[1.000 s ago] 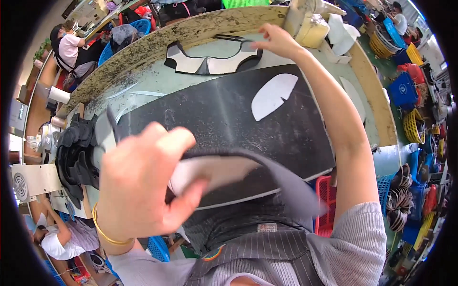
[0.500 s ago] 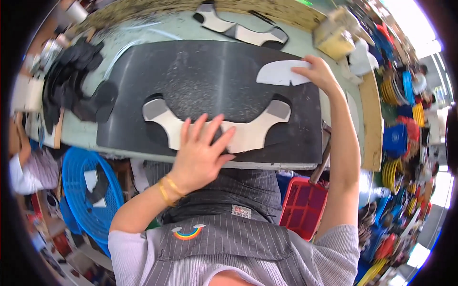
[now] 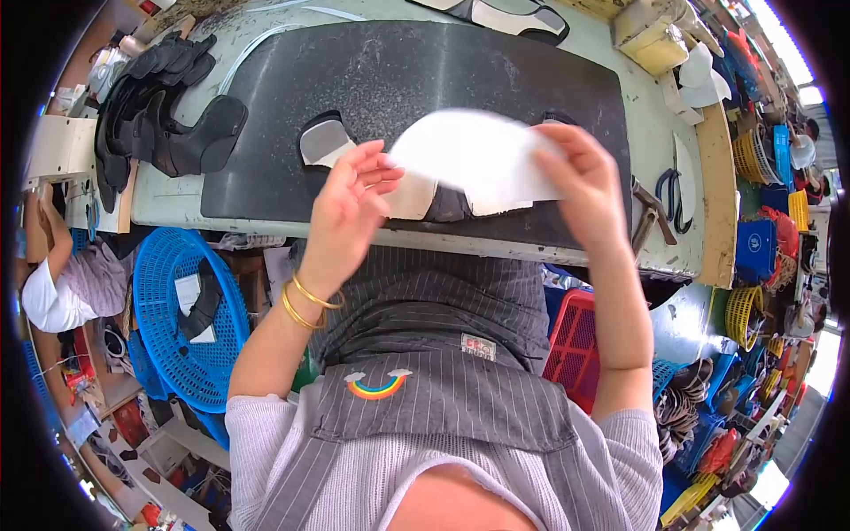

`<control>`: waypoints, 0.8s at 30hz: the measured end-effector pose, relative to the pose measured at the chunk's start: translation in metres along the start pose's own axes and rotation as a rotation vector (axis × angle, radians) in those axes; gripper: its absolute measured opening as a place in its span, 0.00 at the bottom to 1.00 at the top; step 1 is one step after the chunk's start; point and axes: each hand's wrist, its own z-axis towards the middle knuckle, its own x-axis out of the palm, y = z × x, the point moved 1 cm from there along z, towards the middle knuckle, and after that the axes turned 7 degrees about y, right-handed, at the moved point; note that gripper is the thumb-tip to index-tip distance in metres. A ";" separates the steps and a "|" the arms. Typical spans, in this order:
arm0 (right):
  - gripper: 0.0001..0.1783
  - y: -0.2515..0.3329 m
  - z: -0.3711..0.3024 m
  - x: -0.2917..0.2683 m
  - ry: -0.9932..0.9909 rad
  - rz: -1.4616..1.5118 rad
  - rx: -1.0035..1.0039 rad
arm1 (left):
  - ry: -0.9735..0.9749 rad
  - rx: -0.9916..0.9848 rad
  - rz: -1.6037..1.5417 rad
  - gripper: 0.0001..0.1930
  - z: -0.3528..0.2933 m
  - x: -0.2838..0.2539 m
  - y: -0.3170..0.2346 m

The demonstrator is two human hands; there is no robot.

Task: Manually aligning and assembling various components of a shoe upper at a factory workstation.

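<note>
A white half-moon-shaped sheet [image 3: 474,150], slightly blurred, is raised above the black board [image 3: 292,84]. My right hand [image 3: 580,181] pinches its right end between thumb and fingers. At the sheet's left tip is my left hand [image 3: 343,208], fingers apart and loosely bent; whether they touch the edge I cannot tell. Under the sheet and my hands lies a curved cream, grey and black cut piece [image 3: 409,196], like a shoe upper. Its left grey end shows, while the sheet and my right hand hide much of its right half.
Stacked black cut pieces [image 3: 168,133] lie left of the board. Another curved piece [image 3: 509,18] is at the far edge. A hammer [image 3: 653,212] and blue-handled scissors [image 3: 677,199] rest at right. Blue baskets [image 3: 159,310] and a red basket [image 3: 575,345] stand below the table. Another person sits at far left.
My right hand has lifted the white sheet off the board and brought it toward the middle. My left hand has risen from the curved piece to the sheet's left tip. The view has shifted.
</note>
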 end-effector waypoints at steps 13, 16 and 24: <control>0.15 -0.026 0.006 0.033 0.187 -0.178 0.094 | 0.020 -0.165 0.072 0.13 -0.001 -0.008 -0.001; 0.15 -0.026 0.007 0.033 0.163 -0.191 0.073 | 0.032 -0.194 0.219 0.12 -0.001 -0.007 0.002; 0.11 -0.018 0.005 0.037 0.161 -0.542 -0.098 | 0.073 -0.005 0.953 0.18 -0.001 0.007 -0.008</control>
